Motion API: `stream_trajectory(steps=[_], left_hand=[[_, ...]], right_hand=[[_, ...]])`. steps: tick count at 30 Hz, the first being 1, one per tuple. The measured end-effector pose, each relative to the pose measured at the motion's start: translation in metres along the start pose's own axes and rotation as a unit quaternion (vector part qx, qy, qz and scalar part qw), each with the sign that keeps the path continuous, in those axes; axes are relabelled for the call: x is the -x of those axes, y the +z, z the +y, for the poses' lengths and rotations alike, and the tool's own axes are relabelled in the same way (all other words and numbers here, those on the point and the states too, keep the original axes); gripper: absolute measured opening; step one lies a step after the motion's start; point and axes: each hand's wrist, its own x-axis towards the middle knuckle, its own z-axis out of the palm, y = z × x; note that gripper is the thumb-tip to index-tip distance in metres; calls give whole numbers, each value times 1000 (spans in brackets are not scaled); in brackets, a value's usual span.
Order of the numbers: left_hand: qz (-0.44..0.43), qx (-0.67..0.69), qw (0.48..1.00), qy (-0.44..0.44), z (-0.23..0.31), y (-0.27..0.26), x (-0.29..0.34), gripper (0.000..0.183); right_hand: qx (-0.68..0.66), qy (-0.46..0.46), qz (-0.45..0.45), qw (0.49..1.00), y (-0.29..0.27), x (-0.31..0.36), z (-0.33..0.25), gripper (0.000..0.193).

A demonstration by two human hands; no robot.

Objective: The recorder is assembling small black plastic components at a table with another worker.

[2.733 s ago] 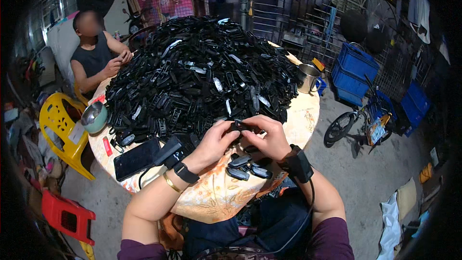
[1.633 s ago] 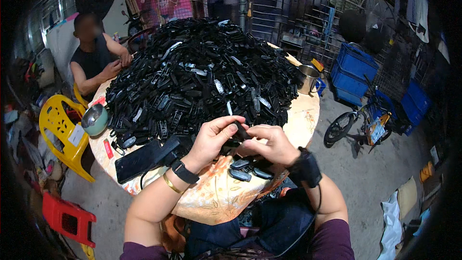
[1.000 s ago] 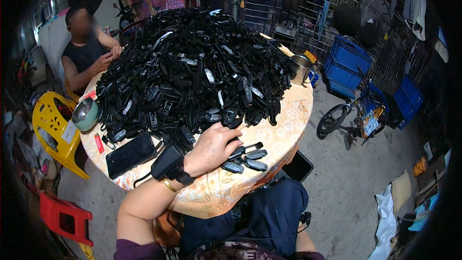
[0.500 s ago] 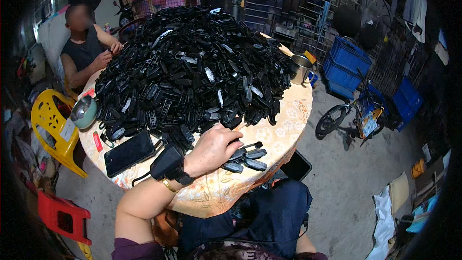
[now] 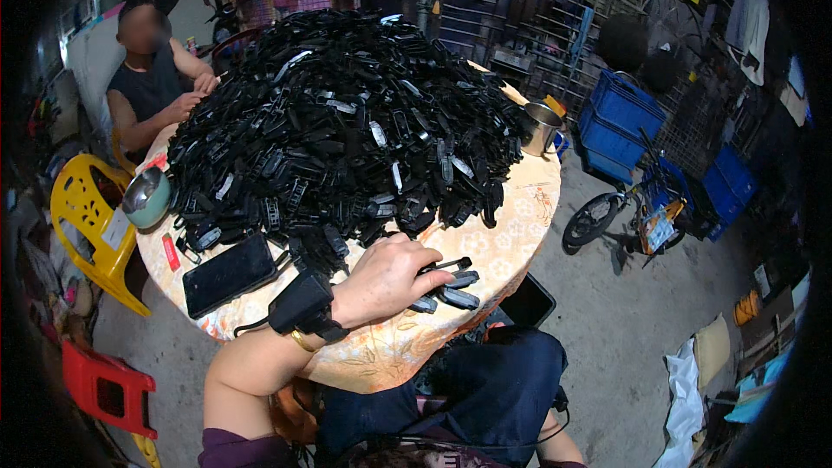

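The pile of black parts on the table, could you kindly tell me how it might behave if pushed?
The pile would probably slump rather than move as one, being many loose, heaped pieces. The pieces look fairly stiff, each seeming to keep its narrow shape. Some may slide easily, since many surfaces look glossy.

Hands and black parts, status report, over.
Left hand at small cluster of black parts, partly covering it; grip unclear. Right hand out of sight. Big black heap just beyond.

Small, oblong black-and-grey pieces (image 5: 458,298) lie loosely clustered near a tall heap (image 5: 347,139) of similar pieces.
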Motion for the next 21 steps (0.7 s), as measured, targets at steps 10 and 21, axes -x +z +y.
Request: stream_trajectory(steps=[10, 21], left_hand=[[6, 143, 988, -65, -5, -8, -4, 21], [77, 42, 985, -147, -37, -50, 2, 11]], right_hand=[[-357, -329, -1, 874, -138, 153, -279, 18], [244, -629, -206, 709, -75, 173, -459, 24]])
